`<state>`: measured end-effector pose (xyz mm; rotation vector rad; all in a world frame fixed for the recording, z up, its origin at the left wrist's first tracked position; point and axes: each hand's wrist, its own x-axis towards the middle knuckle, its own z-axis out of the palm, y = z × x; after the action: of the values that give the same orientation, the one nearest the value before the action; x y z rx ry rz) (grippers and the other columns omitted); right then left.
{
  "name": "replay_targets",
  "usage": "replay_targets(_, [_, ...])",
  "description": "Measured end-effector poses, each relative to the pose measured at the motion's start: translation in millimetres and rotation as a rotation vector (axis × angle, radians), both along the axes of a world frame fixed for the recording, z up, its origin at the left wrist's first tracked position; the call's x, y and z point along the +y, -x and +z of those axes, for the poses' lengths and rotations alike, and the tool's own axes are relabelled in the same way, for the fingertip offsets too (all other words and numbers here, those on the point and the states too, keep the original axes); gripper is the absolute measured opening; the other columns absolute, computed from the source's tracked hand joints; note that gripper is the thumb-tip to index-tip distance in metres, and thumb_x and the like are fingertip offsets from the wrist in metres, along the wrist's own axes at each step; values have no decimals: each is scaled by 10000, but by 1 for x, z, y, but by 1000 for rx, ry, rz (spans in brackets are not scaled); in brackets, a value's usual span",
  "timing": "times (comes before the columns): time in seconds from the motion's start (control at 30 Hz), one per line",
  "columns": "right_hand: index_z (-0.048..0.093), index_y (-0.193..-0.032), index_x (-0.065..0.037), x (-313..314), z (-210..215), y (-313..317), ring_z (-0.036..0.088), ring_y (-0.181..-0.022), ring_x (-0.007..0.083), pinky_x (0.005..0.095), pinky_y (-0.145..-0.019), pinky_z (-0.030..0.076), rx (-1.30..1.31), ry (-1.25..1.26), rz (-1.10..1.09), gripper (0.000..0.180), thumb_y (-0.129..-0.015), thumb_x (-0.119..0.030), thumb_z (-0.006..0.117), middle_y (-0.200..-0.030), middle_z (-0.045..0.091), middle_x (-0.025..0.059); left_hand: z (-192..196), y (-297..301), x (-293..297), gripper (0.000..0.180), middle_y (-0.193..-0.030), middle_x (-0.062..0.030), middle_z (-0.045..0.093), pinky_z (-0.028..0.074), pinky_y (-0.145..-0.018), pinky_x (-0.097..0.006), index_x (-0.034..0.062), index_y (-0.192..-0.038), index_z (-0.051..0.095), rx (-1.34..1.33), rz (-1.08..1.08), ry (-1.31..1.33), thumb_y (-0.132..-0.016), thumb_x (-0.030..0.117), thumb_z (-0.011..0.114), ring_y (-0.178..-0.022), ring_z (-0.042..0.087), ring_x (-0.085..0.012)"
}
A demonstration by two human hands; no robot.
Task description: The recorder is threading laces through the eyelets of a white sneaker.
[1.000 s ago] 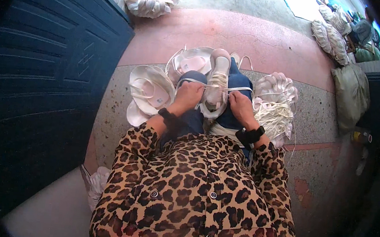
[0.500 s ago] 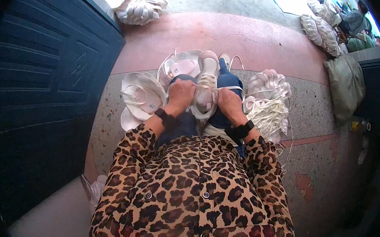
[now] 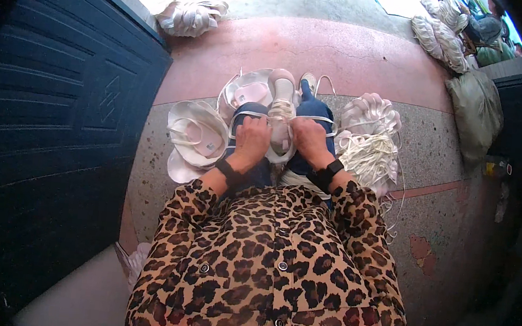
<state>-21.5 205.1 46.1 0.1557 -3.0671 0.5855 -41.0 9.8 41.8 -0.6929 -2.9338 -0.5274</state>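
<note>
Between my knees a pale pink and white shoe upper (image 3: 283, 93) lies lengthwise, toe pointing away, a cream shoelace (image 3: 283, 109) threaded across its front. My left hand (image 3: 253, 140) is closed at the upper's left edge, fingertips pinching by the lace holes. On the opposite edge my right hand (image 3: 308, 139) is likewise closed, thumb and fingers pressed together on the lace. Loose lace loops out over both thighs. The exact grip is partly hidden by my fingers.
Several shoe uppers (image 3: 196, 134) lie left of my legs. To the right sit a stack of uppers (image 3: 371, 113) and a heap of cream laces (image 3: 370, 160). A blue door (image 3: 60, 114) stands left; a stuffed sack (image 3: 473, 113) leans right. Bundles and a person are farther off.
Both hands have come inward to the upper's edges from holding the lace taut outward. The lace now hangs in slack loops over the thighs.
</note>
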Motion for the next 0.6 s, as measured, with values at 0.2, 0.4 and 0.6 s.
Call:
replay_targets(0.2, [700, -896, -107, -6, 31, -15, 570, -978, 262, 404, -788, 443, 207, -148, 9, 149, -870, -243, 645, -925, 634, 62, -12, 4, -8, 182, -883, -123, 660, 502, -741, -490, 68, -970, 633, -66, -23, -109, -912, 235, 591, -918, 618, -325])
replay_targets(0.4, [691, -893, -77, 2, 4, -19, 565, -997, 314, 443, -787, 447, 96, -191, -102, 130, -860, -186, 627, -958, 617, 113, -6, 10, -12, 164, -891, -119, 661, 504, -731, -496, 85, -987, 646, -93, -104, -122, -918, 213, 571, -898, 628, -337])
replay_targets(0.6, [658, -884, -9, 16, -22, -9, 583, -906, 426, 526, -777, 478, 18, 71, -85, 141, -859, -136, 604, -937, 634, 210, -17, 14, -12, 212, -921, -103, 674, 503, -733, -499, 120, -1081, 669, -112, -97, -153, -920, 219, 572, -912, 636, -331])
